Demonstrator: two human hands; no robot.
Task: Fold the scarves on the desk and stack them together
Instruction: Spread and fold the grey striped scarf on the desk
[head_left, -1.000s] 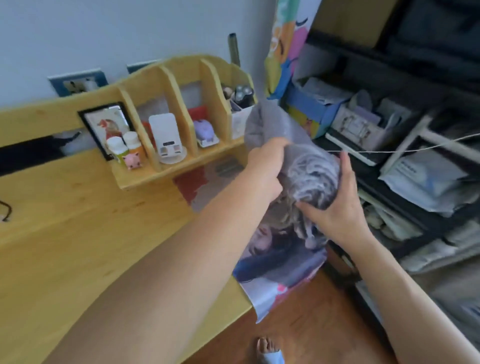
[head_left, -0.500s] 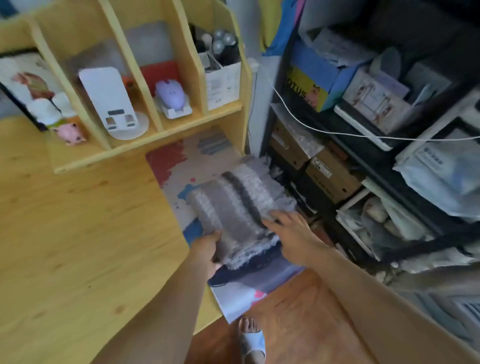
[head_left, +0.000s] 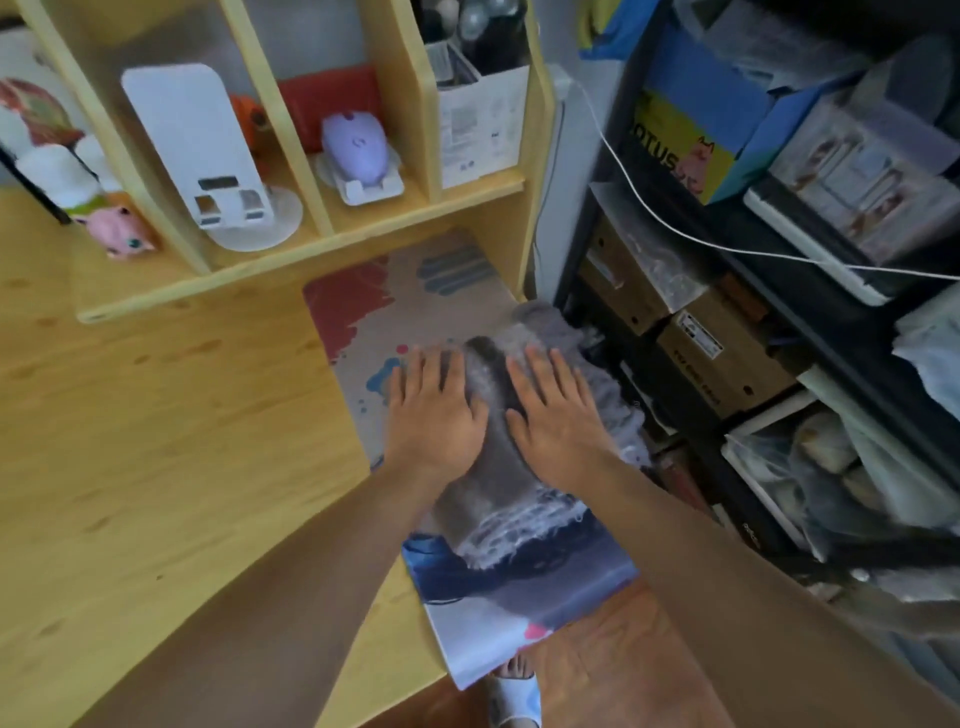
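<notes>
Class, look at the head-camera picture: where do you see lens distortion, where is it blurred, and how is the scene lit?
Head view: wide-angle bending curves the wooden desk edge and shelf uprights; the grey scarf fringe looks soft; the right-hand shelving is dim; light is even, with faint shadow beneath the left hand and right hand.

A pale wooden desk (head_left: 156, 441) filled the nine o'clock side, with a matching cubby shelf (head_left: 311, 249) at its back toward twelve. A grey wall (head_left: 332, 47) showed behind the cubbies. At three o'clock stood a black metal rack (head_left: 587, 249); reddish wood floor (head_left: 613, 670) lay at six.
</notes>
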